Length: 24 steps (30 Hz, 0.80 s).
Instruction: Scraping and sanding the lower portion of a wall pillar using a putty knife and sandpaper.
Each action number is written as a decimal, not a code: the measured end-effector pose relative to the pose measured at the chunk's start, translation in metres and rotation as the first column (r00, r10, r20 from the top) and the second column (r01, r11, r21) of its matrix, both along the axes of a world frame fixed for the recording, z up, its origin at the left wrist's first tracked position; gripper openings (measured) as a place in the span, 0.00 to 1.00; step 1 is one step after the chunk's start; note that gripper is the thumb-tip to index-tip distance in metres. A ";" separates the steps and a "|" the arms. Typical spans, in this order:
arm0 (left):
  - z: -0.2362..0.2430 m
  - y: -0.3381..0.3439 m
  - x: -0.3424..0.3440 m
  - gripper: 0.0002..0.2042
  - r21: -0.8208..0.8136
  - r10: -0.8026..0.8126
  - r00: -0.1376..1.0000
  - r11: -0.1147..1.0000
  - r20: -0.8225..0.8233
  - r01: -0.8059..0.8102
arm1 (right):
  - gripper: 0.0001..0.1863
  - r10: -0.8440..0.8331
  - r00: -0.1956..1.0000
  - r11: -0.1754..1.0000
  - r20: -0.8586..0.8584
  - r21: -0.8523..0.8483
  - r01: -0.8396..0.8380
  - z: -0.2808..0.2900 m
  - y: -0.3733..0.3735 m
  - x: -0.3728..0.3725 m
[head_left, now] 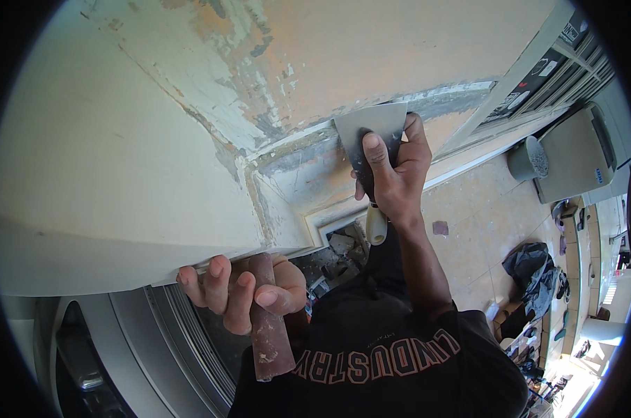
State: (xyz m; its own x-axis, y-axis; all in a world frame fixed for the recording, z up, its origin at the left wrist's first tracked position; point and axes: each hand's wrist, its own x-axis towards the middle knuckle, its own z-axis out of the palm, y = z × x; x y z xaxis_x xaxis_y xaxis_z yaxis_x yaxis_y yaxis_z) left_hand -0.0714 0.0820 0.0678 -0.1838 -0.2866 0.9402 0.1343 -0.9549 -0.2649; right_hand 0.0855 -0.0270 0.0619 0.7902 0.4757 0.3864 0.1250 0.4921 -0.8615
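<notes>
The right hand (400,180) gripped a scraper with a broad, flat grey metal blade and a pale, rounded handle end (378,125). Its thumb was pressed along the near face of the blade, other fingers were wrapped behind it, and the handle end stuck out below the palm. The scraper thus lay within the right hand, its wide edge pointing up and away from the wrist, at a long, recessed, grey-smeared plaster strip (298,166); whether the edge was touching the strip could not be told.

Lower and to the left, well apart from the scraper, the left hand (241,306) held a reddish-brown, roughly tubular roll of sheet material (272,343) between thumb and fingers. The roll hung downward past the hand, its upper end just showing above the thumb, and its lower end in front of a black cloth shirt with outlined lettering (371,390). The left fingertips were at the lower edge of a smooth, cream-coloured wall surface (113,181).

Off to the right, a grey round bucket (528,161) stood on a beige tiled floor (465,198), with a crumpled black plastic bag (531,268) nearer
</notes>
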 end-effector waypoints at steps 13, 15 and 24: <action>-0.002 0.004 0.002 0.11 0.002 -0.007 1.000 1.000 -0.007 0.007 | 0.18 0.033 0.999 0.968 -0.017 -0.248 -0.036 0.021 -0.014 0.002; -0.001 0.000 0.003 0.12 -0.015 0.013 1.000 1.000 -0.018 -0.013 | 0.18 -0.049 0.998 0.990 0.033 -0.133 0.053 0.014 -0.010 0.004; -0.002 0.002 0.007 0.10 0.013 -0.011 0.997 1.000 0.075 0.010 | 0.18 0.067 0.997 0.923 -0.025 -0.379 -0.071 0.041 -0.035 0.010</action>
State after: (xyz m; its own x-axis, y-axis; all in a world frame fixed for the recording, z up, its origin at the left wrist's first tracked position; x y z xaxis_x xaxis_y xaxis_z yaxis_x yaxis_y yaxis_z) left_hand -0.0644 0.0845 0.0659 -0.2569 -0.2962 0.9199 0.1440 -0.9530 -0.2666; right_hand 0.0955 -0.0619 0.1030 0.7535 0.6383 0.1575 0.0917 0.1353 -0.9866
